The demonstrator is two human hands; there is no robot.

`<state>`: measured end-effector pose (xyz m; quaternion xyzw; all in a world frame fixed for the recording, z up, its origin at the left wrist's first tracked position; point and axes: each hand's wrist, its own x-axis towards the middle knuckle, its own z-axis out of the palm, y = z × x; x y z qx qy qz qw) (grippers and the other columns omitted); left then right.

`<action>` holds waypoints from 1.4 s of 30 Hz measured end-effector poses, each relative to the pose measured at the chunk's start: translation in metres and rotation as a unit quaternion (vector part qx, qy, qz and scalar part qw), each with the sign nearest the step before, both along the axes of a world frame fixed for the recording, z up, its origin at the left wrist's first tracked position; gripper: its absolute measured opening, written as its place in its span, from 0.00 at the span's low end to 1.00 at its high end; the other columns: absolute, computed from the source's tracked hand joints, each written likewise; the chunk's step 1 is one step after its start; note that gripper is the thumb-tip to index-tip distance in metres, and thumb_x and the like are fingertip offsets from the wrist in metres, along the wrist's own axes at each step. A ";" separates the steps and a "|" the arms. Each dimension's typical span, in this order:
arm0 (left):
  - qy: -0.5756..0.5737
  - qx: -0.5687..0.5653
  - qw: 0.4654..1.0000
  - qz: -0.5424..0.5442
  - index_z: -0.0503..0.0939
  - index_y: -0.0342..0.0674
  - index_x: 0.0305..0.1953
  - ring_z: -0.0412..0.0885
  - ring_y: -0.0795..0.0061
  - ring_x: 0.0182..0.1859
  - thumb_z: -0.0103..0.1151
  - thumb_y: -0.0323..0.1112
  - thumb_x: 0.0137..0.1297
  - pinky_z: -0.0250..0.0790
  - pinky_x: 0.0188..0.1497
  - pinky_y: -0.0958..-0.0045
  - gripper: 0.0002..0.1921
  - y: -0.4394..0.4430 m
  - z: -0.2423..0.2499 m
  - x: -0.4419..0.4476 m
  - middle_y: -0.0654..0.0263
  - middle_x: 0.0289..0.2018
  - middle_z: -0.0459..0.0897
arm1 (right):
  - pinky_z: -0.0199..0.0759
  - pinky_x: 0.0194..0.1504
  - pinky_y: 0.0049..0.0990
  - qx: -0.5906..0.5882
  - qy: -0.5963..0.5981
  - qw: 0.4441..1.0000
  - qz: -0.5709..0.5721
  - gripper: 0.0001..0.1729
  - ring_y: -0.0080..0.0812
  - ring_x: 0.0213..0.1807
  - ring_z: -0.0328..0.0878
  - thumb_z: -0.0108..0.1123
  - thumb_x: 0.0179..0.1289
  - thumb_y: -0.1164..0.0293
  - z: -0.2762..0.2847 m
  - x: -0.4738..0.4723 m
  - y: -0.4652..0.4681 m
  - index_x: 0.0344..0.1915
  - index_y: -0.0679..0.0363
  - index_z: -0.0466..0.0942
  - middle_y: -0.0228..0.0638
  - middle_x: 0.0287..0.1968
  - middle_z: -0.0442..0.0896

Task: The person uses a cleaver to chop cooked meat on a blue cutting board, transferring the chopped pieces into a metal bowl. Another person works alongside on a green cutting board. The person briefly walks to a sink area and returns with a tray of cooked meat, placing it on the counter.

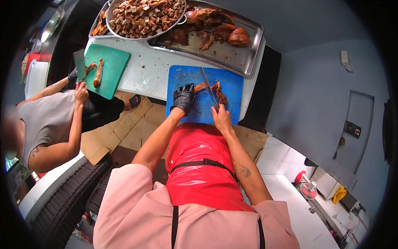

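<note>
On the white table lies a blue cutting board (203,109) with scraps of meat on it. My left hand (183,97), in a black glove, presses a strip of cooked meat (200,87) against the board. Bare, my right hand (222,116) grips the handle of a knife (207,81), whose long blade points away from me across the board. The blade stands at the strip's right end; whether it has cut in cannot be told. Right of the blade rests a darker piece of meat (220,93).
Beyond the board stands a metal tray (230,56) with large cooked meat pieces. A round pan (183,20) heaped with diced meat overlaps it. At left, a co-worker (51,118) holds a cleaver (80,63) over a green cutting board (119,59). A grey wall (311,81) rises on the right.
</note>
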<state>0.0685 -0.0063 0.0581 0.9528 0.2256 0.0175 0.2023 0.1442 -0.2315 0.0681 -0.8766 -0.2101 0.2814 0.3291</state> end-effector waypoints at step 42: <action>-0.226 -0.372 0.835 0.336 0.87 0.36 0.51 0.87 0.66 0.43 0.61 0.32 0.67 0.77 0.48 0.65 0.14 -0.008 -0.073 -0.061 0.52 0.39 0.89 | 0.75 0.38 0.56 0.069 0.038 0.993 0.089 0.18 0.68 0.40 0.83 0.62 0.74 0.60 0.008 -0.043 0.036 0.44 0.67 0.74 0.62 0.33 0.84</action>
